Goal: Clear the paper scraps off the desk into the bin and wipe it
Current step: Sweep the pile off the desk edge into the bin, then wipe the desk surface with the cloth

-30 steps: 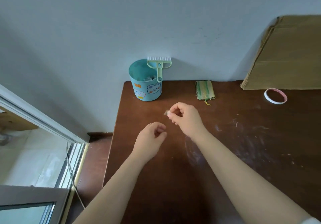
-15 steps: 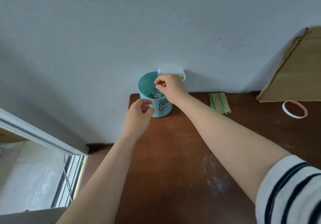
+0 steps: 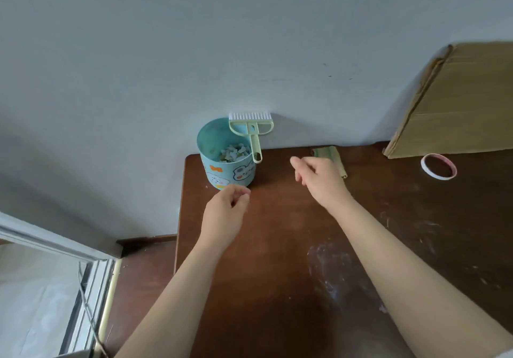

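Observation:
A small teal bin (image 3: 226, 173) with cartoon stickers stands at the desk's back left corner, with paper scraps (image 3: 234, 152) inside. A pale green brush (image 3: 251, 127) hangs on its rim. My right hand (image 3: 319, 180) hovers over the desk to the right of the bin, fingers loosely curled, holding nothing. My left hand (image 3: 224, 213) hangs just in front of the bin, fingers loosely curled and empty. A folded green striped cloth (image 3: 330, 156) lies behind my right hand, partly hidden by it. The brown desk (image 3: 277, 274) shows white dusty smears.
A roll of tape (image 3: 438, 166) lies at the back right. A flattened cardboard box (image 3: 458, 102) leans against the wall there. The desk's left edge drops to the floor beside a window frame (image 3: 55, 246).
My right hand carried a scrap to the bin, let it go there, and has pulled back to the right, empty. My left hand stayed near the bin.

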Demonstrator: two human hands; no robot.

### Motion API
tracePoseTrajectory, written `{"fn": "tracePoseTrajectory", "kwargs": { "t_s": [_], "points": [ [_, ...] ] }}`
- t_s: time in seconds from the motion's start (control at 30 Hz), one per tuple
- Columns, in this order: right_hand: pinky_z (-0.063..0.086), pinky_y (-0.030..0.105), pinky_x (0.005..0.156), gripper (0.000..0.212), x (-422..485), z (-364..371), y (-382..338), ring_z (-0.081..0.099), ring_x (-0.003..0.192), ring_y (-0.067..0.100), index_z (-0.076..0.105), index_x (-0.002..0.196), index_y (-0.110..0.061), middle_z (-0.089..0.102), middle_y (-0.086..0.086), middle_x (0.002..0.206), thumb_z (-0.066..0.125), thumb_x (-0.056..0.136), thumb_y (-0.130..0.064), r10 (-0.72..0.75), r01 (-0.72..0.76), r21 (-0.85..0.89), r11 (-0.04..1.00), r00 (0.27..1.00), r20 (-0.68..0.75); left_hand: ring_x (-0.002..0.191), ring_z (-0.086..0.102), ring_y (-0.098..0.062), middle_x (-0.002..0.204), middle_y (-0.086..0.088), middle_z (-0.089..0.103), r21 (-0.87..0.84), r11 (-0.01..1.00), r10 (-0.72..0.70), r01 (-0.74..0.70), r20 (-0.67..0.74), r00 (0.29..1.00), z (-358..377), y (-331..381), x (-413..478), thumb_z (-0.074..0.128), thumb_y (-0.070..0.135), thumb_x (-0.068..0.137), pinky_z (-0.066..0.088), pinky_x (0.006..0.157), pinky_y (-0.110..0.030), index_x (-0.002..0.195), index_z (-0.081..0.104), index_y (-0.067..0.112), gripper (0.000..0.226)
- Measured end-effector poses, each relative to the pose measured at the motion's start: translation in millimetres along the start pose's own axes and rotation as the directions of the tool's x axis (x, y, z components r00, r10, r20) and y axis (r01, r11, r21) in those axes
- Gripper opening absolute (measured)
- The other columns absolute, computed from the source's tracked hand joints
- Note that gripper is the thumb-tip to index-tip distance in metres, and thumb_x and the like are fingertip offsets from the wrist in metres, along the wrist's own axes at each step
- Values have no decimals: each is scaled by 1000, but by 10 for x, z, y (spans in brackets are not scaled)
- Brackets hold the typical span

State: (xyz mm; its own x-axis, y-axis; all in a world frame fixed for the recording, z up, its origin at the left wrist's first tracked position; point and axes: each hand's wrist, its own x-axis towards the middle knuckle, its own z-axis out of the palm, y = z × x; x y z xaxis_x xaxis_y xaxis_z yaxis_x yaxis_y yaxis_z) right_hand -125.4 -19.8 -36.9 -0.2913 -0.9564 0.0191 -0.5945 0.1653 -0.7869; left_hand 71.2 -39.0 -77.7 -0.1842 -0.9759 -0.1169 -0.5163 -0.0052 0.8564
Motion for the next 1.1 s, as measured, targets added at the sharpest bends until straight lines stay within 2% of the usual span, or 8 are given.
{"fn": "tracePoseTrajectory", "kwargs": {
  "t_s": [0.13, 0.27, 0.33, 0.53, 0.63, 0.9, 1.0, 1.1],
  "points": [
    [31, 29, 55, 43, -431, 62, 603, 44, 48, 8, 48, 53, -15, 45, -5, 47, 56, 92, -31, 170, -167, -62, 984, 984, 47, 64, 51, -11, 66, 7, 57, 31, 999, -21, 18, 91, 996, 391, -2, -167, 59, 22, 87, 37, 61, -24, 88, 58, 31, 9],
    [33, 14, 61, 10, -514, 79, 994, 52, 70, 11, 61, 78, -18, 58, -5, 75, 67, 84, -24, 177, -171, -83, 982, 981, 83, 73, 53, -2, 78, 12, 59, 92, 995, -63, 49, 156, 986, 792, 44, -272, 63, 26, 85, 37, 62, -11, 91, 58, 32, 10],
    [39, 16, 69, 8, -397, 16, 1114, 54, 78, 12, 63, 89, -18, 58, -4, 86, 66, 85, -24, 164, -157, -97, 983, 984, 69, 75, 52, 1, 85, 13, 59, 145, 989, -69, 42, 189, 980, 977, 97, -264, 62, 27, 85, 35, 61, -7, 91, 57, 34, 10],
    [46, 32, 87, 31, 173, -266, 1371, 49, 109, 19, 59, 116, -18, 55, 1, 118, 57, 90, -35, 69, -51, -266, 963, 996, 60, 83, 54, -1, 98, 11, 55, 204, 974, -123, 95, 129, 984, 1472, 312, -137, 63, 26, 86, 37, 68, -7, 99, 58, 30, 14],
    [44, 35, 88, 40, 505, -370, 1532, 44, 113, 23, 54, 123, -15, 50, 3, 124, 56, 90, -38, 11, 27, -346, 938, 994, 106, 89, 55, -3, 103, 10, 55, 215, 969, -143, 121, 88, 986, 1791, 414, -17, 63, 26, 86, 38, 75, -15, 105, 58, 27, 20],
    [41, 36, 92, 72, 801, -226, 1672, 43, 118, 28, 42, 130, -12, 45, 9, 129, 62, 78, -57, -82, 188, -561, 806, 975, 209, 94, 50, -2, 105, 14, 51, 208, 958, -195, 198, -34, 980, 2136, 444, -53, 65, 23, 84, 36, 74, -15, 111, 57, 25, 28],
    [42, 35, 93, 60, 811, -169, 1700, 44, 118, 28, 44, 129, -10, 46, 11, 130, 60, 85, -47, -120, 190, -586, 788, 980, 157, 94, 50, -3, 106, 16, 49, 239, 953, -174, 184, -64, 983, 2189, 443, -112, 65, 23, 84, 36, 75, -18, 110, 56, 26, 28],
    [43, 34, 90, 34, 799, -202, 1717, 44, 119, 28, 48, 127, -8, 47, 11, 131, 50, 94, -18, -145, 203, -581, 788, 979, 145, 89, 51, -2, 107, 17, 48, 249, 954, -160, 170, -61, 985, 2203, 459, -154, 65, 25, 84, 35, 69, -15, 109, 55, 28, 27]
  ]
}}
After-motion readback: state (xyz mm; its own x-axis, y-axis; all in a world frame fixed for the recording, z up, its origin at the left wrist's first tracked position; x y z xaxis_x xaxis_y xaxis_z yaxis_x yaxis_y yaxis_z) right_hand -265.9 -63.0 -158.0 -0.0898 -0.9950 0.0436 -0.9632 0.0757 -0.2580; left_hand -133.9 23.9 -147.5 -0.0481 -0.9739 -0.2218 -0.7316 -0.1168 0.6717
